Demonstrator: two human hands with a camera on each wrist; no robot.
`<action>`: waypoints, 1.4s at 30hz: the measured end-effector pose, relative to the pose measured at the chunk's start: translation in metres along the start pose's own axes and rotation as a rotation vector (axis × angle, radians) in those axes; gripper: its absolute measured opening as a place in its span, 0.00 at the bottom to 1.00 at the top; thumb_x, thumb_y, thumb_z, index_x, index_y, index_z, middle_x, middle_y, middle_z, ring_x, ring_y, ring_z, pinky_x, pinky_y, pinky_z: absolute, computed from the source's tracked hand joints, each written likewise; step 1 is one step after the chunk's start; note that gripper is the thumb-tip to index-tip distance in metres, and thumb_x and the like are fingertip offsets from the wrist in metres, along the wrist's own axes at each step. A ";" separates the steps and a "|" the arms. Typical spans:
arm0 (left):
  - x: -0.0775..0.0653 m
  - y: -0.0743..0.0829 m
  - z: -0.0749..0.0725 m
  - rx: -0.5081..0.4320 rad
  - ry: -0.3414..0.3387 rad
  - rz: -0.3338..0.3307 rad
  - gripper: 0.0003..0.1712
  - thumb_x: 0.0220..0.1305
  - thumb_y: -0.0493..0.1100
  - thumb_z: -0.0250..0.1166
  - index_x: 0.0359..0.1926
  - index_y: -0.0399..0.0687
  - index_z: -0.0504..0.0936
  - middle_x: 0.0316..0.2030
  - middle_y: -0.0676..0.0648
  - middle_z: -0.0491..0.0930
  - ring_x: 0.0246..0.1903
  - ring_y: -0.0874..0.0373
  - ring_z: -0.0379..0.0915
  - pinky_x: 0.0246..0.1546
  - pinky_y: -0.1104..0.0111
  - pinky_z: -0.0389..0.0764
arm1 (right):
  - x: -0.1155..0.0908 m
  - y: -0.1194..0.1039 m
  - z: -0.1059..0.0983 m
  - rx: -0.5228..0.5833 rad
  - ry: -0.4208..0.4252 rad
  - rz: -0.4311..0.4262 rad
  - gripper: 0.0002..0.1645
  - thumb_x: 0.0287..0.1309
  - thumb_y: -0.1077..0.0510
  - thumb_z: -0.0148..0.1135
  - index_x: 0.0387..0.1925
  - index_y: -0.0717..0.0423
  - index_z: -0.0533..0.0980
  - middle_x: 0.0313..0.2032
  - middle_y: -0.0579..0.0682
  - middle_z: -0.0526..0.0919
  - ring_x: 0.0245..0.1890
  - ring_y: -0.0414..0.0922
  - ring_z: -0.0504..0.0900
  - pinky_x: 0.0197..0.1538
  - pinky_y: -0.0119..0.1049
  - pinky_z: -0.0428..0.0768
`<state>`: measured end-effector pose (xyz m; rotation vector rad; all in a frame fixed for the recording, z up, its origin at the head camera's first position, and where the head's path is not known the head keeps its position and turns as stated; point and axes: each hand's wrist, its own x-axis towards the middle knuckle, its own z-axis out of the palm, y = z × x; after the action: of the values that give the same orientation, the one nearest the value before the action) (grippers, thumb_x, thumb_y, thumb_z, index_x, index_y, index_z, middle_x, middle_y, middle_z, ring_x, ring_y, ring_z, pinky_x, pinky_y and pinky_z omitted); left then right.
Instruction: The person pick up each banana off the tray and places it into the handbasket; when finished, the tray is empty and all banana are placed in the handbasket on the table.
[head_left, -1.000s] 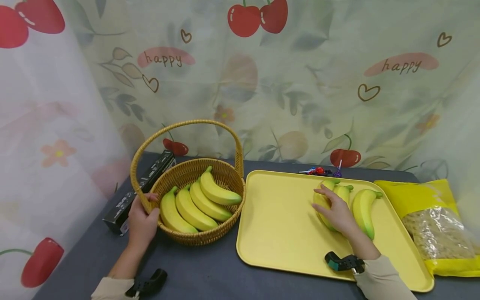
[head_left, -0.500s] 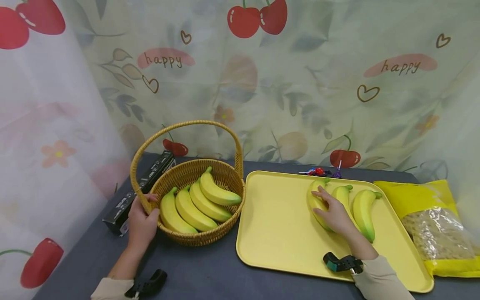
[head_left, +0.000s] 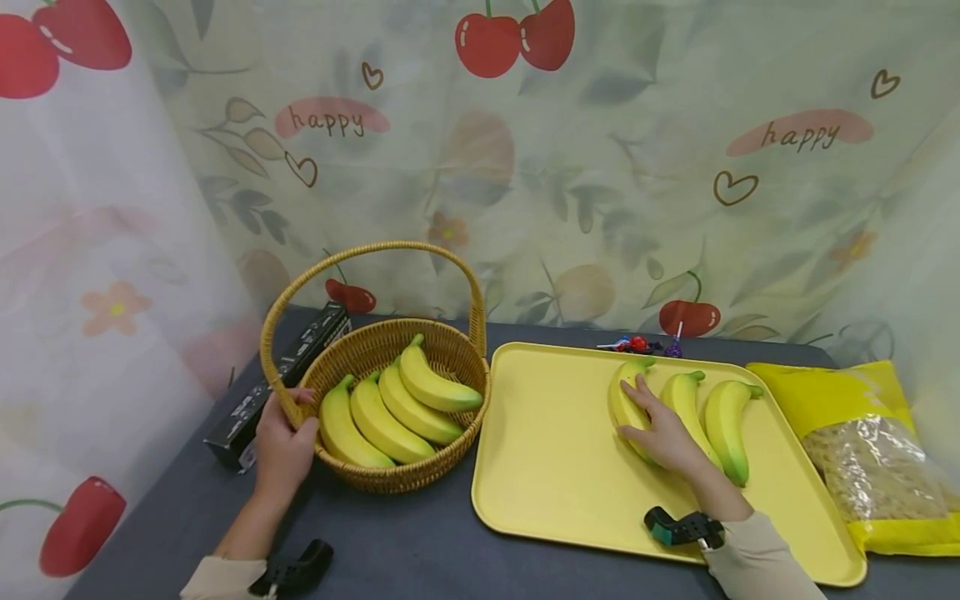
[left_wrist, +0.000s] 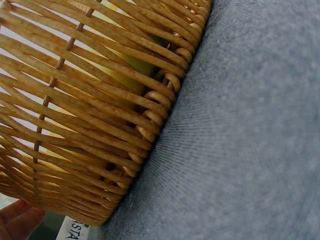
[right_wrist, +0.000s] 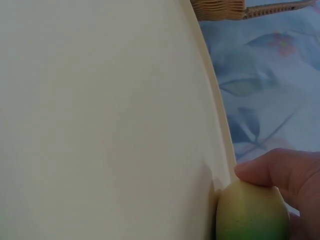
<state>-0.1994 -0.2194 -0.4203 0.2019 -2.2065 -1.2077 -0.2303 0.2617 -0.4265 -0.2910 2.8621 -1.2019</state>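
Observation:
My left hand [head_left: 283,442] grips the wicker basket [head_left: 390,478] at the foot of its tall handle. Several yellow bananas [head_left: 408,408] with green tips lie in the basket side by side. In the left wrist view the woven wall [left_wrist: 75,100] fills much of the picture, fingers [left_wrist: 20,220] at its lower left. On the yellow tray [head_left: 540,467], my right hand [head_left: 663,429] holds the leftmost banana [head_left: 624,402], its fingers across the top side. The right wrist view has the thumb [right_wrist: 265,167] on this banana's greenish end [right_wrist: 252,212]. Two more bananas [head_left: 726,429] lie to its right.
A long black box [head_left: 247,417] lies behind the basket's left side. Lollipops [head_left: 637,342] lie beyond the tray's far edge. A yellow bag with a see-through window [head_left: 873,467] is at the tray's right. A printed curtain [head_left: 570,208] hangs behind the dark table [head_left: 420,550].
My right hand has shifted a little left with the leftmost banana, widening its gap from the other two. My left hand and the basket have stayed in place.

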 end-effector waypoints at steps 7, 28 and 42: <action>0.000 0.000 0.000 -0.004 0.001 0.002 0.11 0.50 0.30 0.54 0.38 0.38 0.72 0.44 0.41 0.80 0.44 0.54 0.72 0.37 0.80 0.64 | -0.001 -0.006 -0.001 -0.033 0.031 -0.025 0.41 0.53 0.64 0.59 0.68 0.63 0.55 0.70 0.67 0.45 0.68 0.67 0.48 0.64 0.61 0.54; -0.001 0.000 0.001 -0.013 0.007 0.007 0.11 0.50 0.30 0.54 0.38 0.38 0.73 0.44 0.40 0.79 0.46 0.51 0.73 0.40 0.76 0.65 | -0.029 -0.060 -0.012 -0.036 -0.026 -0.227 0.39 0.56 0.62 0.59 0.68 0.52 0.58 0.72 0.56 0.49 0.69 0.60 0.52 0.62 0.30 0.62; -0.001 -0.001 0.001 -0.020 0.003 0.001 0.12 0.50 0.30 0.54 0.39 0.38 0.72 0.44 0.41 0.79 0.46 0.52 0.73 0.39 0.78 0.64 | -0.029 -0.121 -0.011 -0.002 -0.236 -0.428 0.37 0.57 0.57 0.60 0.68 0.49 0.60 0.72 0.53 0.51 0.70 0.57 0.51 0.61 0.24 0.61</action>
<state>-0.1994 -0.2194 -0.4216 0.1943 -2.1910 -1.2270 -0.1829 0.1920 -0.3343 -1.0134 2.6706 -1.1196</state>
